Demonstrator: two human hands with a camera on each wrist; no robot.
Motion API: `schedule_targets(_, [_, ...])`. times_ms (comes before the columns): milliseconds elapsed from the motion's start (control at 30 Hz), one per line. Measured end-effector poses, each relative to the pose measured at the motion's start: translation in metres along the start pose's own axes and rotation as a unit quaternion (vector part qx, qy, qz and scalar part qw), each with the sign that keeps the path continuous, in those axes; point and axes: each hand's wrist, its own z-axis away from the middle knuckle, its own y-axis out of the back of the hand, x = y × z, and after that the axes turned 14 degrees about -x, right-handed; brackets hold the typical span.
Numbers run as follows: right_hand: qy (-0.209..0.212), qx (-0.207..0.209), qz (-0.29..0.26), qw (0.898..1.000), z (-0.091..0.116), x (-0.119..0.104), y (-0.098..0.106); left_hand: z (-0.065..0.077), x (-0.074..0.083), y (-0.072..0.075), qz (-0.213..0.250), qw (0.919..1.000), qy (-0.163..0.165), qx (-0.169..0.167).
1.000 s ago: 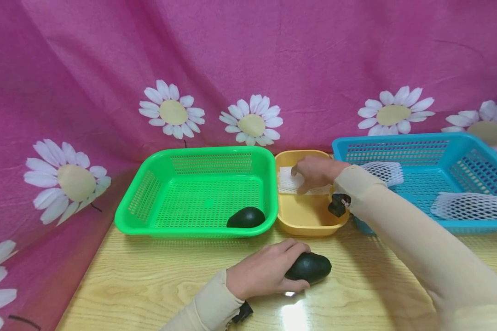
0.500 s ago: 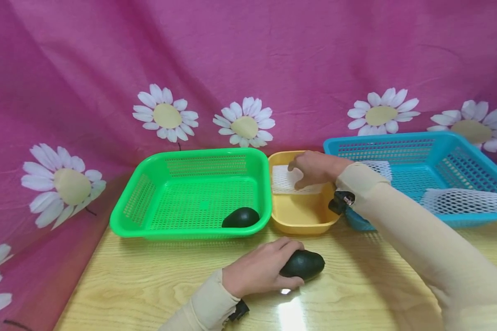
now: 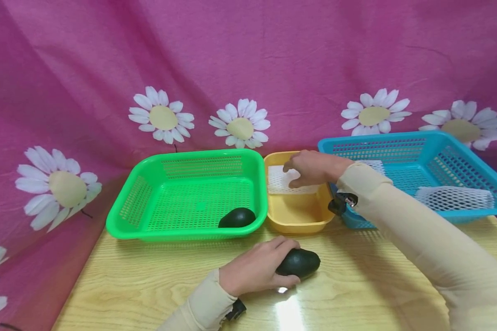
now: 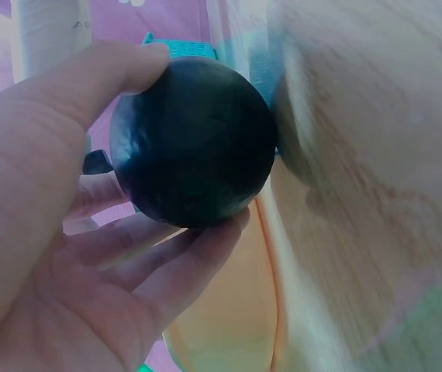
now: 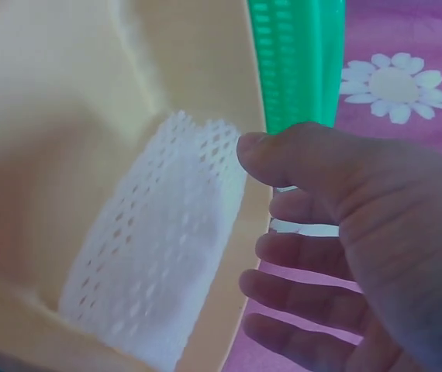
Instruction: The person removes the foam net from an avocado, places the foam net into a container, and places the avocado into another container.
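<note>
Glossy and nearly black, a dark oval fruit (image 3: 299,263) sits at the lower centre of the head view, gripped by the left hand (image 3: 254,267), whose fingers curl over its far side while the thumb lies along the near side, just over the wooden table (image 3: 149,280). The left wrist view shows the fruit end-on, thumb above and fingertips beneath. The right hand (image 3: 314,166), right of centre, holds nothing; its fingers bend loosely above a yellow basin (image 3: 298,214). Below it, against the far end of the basin, lies a flat white foam net (image 3: 279,178); whether the thumb touches it cannot be told. Left of the basin stands a green basket (image 3: 186,235) with a second dark fruit (image 3: 237,217) in its lower right corner. At the right of the frame, a blue basket (image 3: 406,177) contains two more nets, the front net (image 3: 455,198) near its front wall and the rear net (image 3: 374,165) partly hidden by the right sleeve (image 3: 414,239). A magenta curtain (image 3: 232,55) printed with white daisies fills the upper part.
</note>
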Motion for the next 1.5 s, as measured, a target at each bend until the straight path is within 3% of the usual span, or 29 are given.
schedule_targets(700, [0.038, 0.054, -0.005, 0.998, 0.033, -0.018, -0.011, 0.001, -0.003, -0.001, -0.021, 0.9991, -0.025, 0.026])
schedule_targets(1100, [0.015, 0.070, 0.012, 0.997, 0.056, -0.032, -0.021, 0.000, -0.002, -0.001, -0.013, 0.9996, -0.017, 0.017])
schedule_targets(1367, [0.036, 0.111, 0.035, 0.992, 0.068, -0.039, -0.031, 0.000, -0.003, -0.001, -0.014, 0.9995, -0.018, 0.019])
schedule_targets(1500, [0.051, 0.152, 0.053, 0.986, 0.074, -0.042, -0.038, -0.001, -0.003, -0.002, -0.013, 0.9996, -0.018, 0.018])
